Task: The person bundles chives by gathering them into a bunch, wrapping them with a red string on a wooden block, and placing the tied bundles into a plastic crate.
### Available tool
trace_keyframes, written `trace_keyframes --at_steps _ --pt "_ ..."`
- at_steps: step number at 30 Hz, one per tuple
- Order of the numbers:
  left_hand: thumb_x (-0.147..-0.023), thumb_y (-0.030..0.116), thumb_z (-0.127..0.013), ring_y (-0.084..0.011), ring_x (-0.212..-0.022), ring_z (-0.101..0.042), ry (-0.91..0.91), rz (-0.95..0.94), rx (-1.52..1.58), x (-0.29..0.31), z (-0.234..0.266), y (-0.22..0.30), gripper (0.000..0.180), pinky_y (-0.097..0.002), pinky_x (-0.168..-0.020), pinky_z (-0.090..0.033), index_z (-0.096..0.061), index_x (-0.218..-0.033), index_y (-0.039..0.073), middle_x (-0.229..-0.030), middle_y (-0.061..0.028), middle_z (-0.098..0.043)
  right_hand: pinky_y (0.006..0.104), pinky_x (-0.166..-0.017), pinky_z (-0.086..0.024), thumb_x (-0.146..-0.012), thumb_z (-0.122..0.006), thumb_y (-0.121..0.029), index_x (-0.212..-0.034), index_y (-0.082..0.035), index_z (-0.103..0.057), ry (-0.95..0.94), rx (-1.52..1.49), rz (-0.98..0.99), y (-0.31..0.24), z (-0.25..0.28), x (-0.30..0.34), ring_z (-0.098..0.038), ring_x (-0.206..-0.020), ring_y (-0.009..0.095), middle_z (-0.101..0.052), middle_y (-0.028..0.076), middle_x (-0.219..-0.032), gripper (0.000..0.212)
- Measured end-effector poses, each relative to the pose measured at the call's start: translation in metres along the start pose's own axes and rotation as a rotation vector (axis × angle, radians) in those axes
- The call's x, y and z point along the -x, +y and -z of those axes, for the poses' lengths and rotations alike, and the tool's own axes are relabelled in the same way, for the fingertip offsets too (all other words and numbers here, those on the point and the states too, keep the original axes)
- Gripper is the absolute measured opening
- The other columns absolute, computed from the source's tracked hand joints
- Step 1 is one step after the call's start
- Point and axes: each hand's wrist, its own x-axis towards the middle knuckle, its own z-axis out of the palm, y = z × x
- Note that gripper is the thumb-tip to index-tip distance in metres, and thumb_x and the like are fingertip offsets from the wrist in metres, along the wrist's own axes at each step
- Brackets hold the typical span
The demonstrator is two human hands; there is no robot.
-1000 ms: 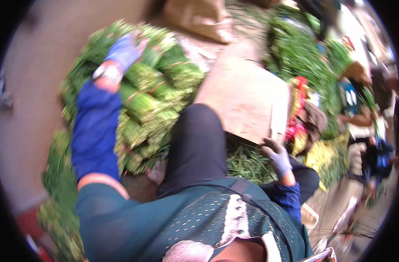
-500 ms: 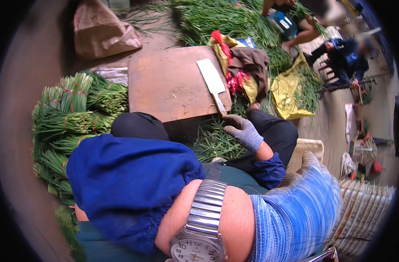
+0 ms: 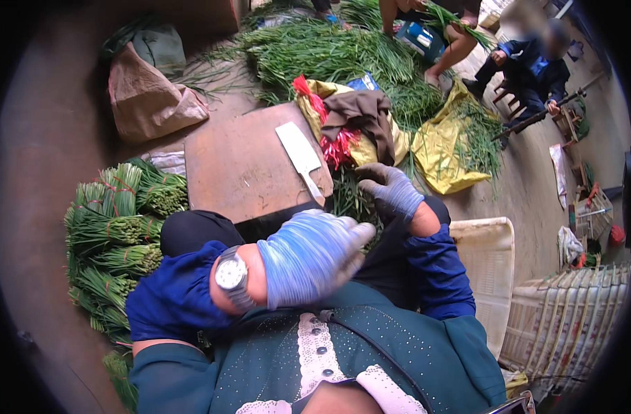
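Observation:
My left hand [image 3: 315, 257], in a blue-and-white knit glove with a steel watch above it, hovers before my chest. Its fingers stretch to the right, slightly blurred, and hold nothing that I can see. Above my right knee, my right hand [image 3: 393, 190], in a greyish glove, has thumb and fingers apart with nothing visible between them. A cleaver [image 3: 299, 149] lies flat on the wooden board [image 3: 222, 169], its handle pointing toward me at the near right edge. Neither hand touches it. Loose green stalks [image 3: 350, 200] lie below the board's right side.
Banded bundles of green stalks [image 3: 119, 231] are stacked at left. A pinkish sack [image 3: 146, 103] stands behind the board. A brown cloth [image 3: 360, 121], yellow sheet [image 3: 443, 148] and heap of greens [image 3: 308, 58] lie beyond. A white crate [image 3: 484, 269] stands at right. Other people sit at far right.
My left hand has swung from the lower right, close to the camera, to the front of my chest. My right hand stays near my right knee. The view has shifted; the cleaver remains on the board.

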Motion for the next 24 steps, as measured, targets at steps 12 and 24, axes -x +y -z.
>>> trace_keyframes --at_steps 12,24 --pt "-0.091 0.02 -0.055 -0.0384 -0.096 -0.064 0.124 0.43 0.348 -0.042 -0.044 -0.167 0.038 -0.042 -0.084 -0.051 -0.058 -0.123 0.001 -0.102 -0.0259 -0.065 0.0367 -0.08 -0.052 -0.082 -0.064 -0.021 -0.098 -0.007 -0.072 0.183 0.265 0.011 0.085 0.005 -0.238 -0.068 -0.083 0.029 -0.071 0.017 -0.092 0.023" --pt "-0.093 0.018 -0.059 -0.025 -0.108 -0.064 0.342 0.583 0.592 -0.056 -0.055 -0.261 0.038 -0.0347 -0.092 -0.049 -0.058 -0.124 -0.004 -0.115 -0.0221 -0.066 0.0314 -0.068 -0.052 -0.078 -0.073 -0.024 -0.093 -0.004 -0.074 0.216 0.227 -0.147 0.121 -0.021 -0.323 -0.066 -0.071 0.018 -0.071 0.011 -0.079 0.026"
